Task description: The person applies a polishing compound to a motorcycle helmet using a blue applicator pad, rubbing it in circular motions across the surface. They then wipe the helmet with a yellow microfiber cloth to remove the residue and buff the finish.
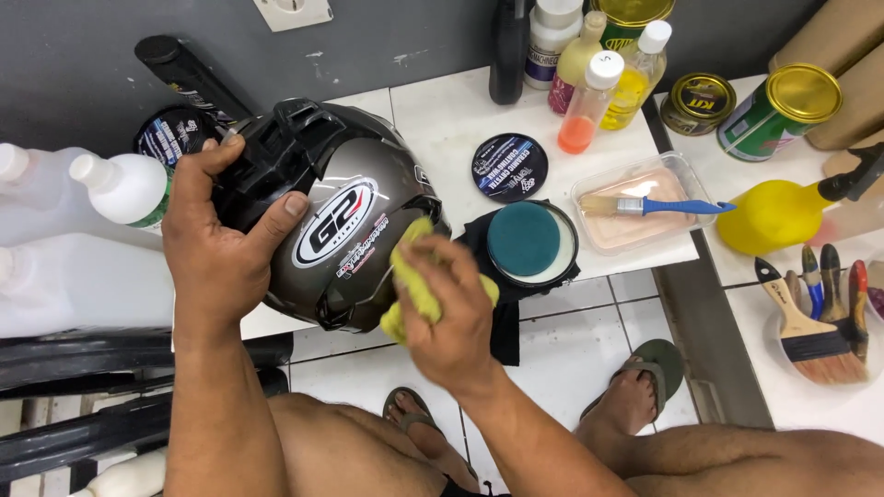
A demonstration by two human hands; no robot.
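A glossy dark grey helmet (pixel 354 198) rests on the edge of a white tiled counter (pixel 442 120). My left hand (pixel 216 244) grips its left side by the black top vent piece. My right hand (pixel 447 308) presses a crumpled yellow cloth (pixel 410 267) against the helmet's lower right shell. Just right of the cloth an open round tin with a teal pad (pixel 525 239) sits on a black cloth, and its black lid (pixel 509 167) lies behind it.
Bottles (pixel 589 87) and tins (pixel 783 110) line the back of the counter. A clear tray holds a blue-handled brush (pixel 645 205). A yellow spray bottle (pixel 778 213) and several paintbrushes (pixel 815 322) lie right. White jugs (pixel 64 267) stand left. My sandalled feet (pixel 635 400) rest below.
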